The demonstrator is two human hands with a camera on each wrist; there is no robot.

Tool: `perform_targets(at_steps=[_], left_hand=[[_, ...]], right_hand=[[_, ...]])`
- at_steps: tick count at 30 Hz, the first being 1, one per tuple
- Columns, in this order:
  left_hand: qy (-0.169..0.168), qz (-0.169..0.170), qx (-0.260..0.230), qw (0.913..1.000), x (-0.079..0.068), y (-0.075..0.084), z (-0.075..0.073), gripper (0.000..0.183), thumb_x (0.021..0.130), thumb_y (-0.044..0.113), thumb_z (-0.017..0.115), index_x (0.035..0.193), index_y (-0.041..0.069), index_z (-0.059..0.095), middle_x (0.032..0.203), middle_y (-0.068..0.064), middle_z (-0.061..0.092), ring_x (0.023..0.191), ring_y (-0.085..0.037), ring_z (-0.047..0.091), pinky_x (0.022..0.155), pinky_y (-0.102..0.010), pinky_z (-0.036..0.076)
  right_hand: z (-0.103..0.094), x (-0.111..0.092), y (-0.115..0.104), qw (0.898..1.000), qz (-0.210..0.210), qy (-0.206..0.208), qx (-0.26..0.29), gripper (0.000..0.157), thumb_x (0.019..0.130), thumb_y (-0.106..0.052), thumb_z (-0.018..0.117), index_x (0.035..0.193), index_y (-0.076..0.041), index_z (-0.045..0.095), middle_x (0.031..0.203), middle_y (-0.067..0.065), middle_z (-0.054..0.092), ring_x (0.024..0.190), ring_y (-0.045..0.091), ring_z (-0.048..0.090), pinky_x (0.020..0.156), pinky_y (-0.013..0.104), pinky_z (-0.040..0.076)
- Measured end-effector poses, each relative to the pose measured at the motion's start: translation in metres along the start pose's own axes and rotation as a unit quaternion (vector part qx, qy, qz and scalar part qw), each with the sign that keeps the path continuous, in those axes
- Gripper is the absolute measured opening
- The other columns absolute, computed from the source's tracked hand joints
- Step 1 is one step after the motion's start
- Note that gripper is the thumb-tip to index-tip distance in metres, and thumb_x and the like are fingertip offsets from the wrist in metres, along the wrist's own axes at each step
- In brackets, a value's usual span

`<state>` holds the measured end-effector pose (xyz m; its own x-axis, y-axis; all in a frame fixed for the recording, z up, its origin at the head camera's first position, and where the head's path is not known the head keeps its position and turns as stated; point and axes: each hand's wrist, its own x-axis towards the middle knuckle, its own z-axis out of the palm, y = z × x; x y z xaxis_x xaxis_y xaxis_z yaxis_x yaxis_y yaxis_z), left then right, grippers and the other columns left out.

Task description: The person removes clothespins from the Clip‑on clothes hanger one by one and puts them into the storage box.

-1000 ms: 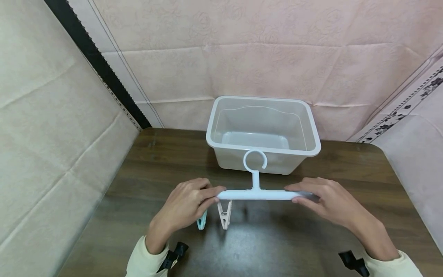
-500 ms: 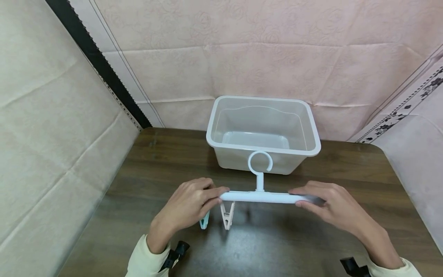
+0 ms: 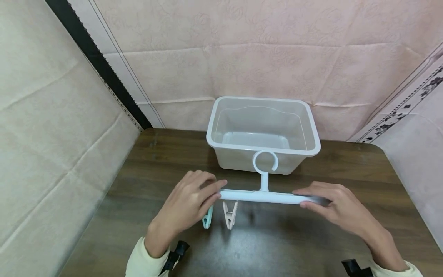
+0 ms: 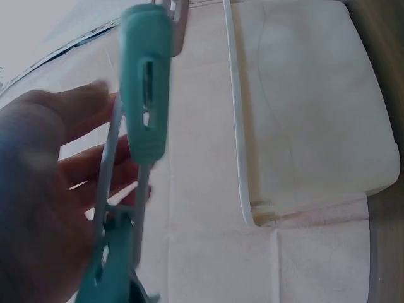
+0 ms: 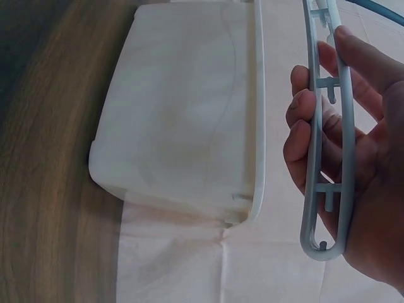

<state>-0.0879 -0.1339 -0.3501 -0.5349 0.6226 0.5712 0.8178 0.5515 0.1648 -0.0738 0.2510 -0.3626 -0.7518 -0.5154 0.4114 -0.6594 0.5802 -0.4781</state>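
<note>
Before the bin [image 3: 235,147], the right grip [image 3: 336,199] holds a white hanger [image 3: 257,196].

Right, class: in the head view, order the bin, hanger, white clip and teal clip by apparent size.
1. Bin
2. Hanger
3. White clip and teal clip: unsure, as the left hand partly hides the teal one

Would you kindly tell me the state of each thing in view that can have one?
Clip hanger: in hand, hook on nothing.
Right-end pegs: bare.
Teal clips: two at the hanger in the left wrist view.
White clip: hanging below the hanger, holding nothing.
Bin: upright, lidless.
Right hand: gripping the hanger.
Left hand: at the hanger's left end, index fingertip clear; grip unclear.
</note>
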Motion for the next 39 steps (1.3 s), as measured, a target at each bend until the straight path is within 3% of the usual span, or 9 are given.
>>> perform_targets(at_steps=[4,14,23,28,33,36,39], left_hand=[[0.068,0.008,-0.006,0.9976,0.0,-0.003,-0.003,0.033,0.107,0.027,0.05,0.114,0.005,0.075,0.108,-0.011,0.063,0.096,-0.026,0.06,0.085,-0.044,0.048],[0.176,-0.026,-0.039,0.9833,-0.002,-0.01,-0.007,0.032,0.105,0.025,0.055,0.11,0.001,0.075,0.114,-0.017,0.064,0.103,-0.034,0.059,0.089,-0.048,0.044],[0.24,-0.073,-0.071,0.9654,-0.012,-0.018,-0.008,0.033,0.104,0.026,0.057,0.116,0.0,0.073,0.112,-0.016,0.066,0.101,-0.031,0.061,0.091,-0.03,0.047],[0.259,-0.104,-0.079,0.9569,-0.021,-0.024,-0.007,0.04,0.105,0.033,0.055,0.118,-0.001,0.072,0.109,-0.016,0.067,0.098,-0.029,0.062,0.091,-0.022,0.046],[0.26,-0.134,-0.087,0.9524,-0.028,-0.027,-0.007,0.043,0.105,0.036,0.054,0.119,0.001,0.072,0.107,-0.015,0.068,0.093,-0.028,0.065,0.087,-0.021,0.046],[0.245,-0.162,-0.125,0.9477,-0.03,-0.027,-0.005,0.041,0.104,0.035,0.054,0.123,0.002,0.07,0.109,-0.014,0.068,0.096,-0.029,0.065,0.089,-0.023,0.047],[0.225,-0.199,-0.175,0.9376,-0.033,-0.026,-0.001,0.033,0.105,0.024,0.056,0.129,0.003,0.067,0.11,-0.011,0.069,0.1,-0.027,0.064,0.089,-0.023,0.046]], right_hand=[[-0.004,-0.003,0.001,1.0,0.007,0.006,0.022,0.048,0.077,-0.001,0.085,0.116,-0.027,0.074,0.088,-0.022,0.062,0.069,-0.001,0.054,0.063,0.015,0.042],[-0.011,-0.01,0.007,0.999,0.026,0.02,0.038,0.049,0.075,0.004,0.084,0.115,-0.023,0.074,0.09,-0.014,0.067,0.072,0.001,0.055,0.063,0.017,0.043],[-0.017,-0.014,0.01,0.999,0.013,0.026,0.033,0.052,0.073,0.007,0.084,0.115,-0.022,0.074,0.088,-0.016,0.065,0.069,0.001,0.054,0.062,0.017,0.041],[-0.02,-0.016,0.012,0.998,0.025,0.026,0.042,0.05,0.074,0.008,0.083,0.115,-0.019,0.075,0.088,-0.014,0.065,0.069,0.002,0.053,0.061,0.018,0.041],[-0.021,-0.016,0.015,0.998,0.018,0.034,0.044,0.051,0.072,0.01,0.083,0.115,-0.017,0.075,0.088,-0.012,0.065,0.068,0.003,0.052,0.06,0.019,0.04],[-0.021,-0.017,0.018,0.998,0.011,0.042,0.044,0.053,0.07,0.012,0.083,0.114,-0.015,0.075,0.088,-0.01,0.065,0.069,0.004,0.051,0.06,0.019,0.039],[-0.022,-0.017,0.02,0.998,0.019,0.039,0.042,0.052,0.07,0.011,0.084,0.114,-0.015,0.075,0.09,-0.01,0.066,0.07,0.004,0.052,0.062,0.019,0.04]])
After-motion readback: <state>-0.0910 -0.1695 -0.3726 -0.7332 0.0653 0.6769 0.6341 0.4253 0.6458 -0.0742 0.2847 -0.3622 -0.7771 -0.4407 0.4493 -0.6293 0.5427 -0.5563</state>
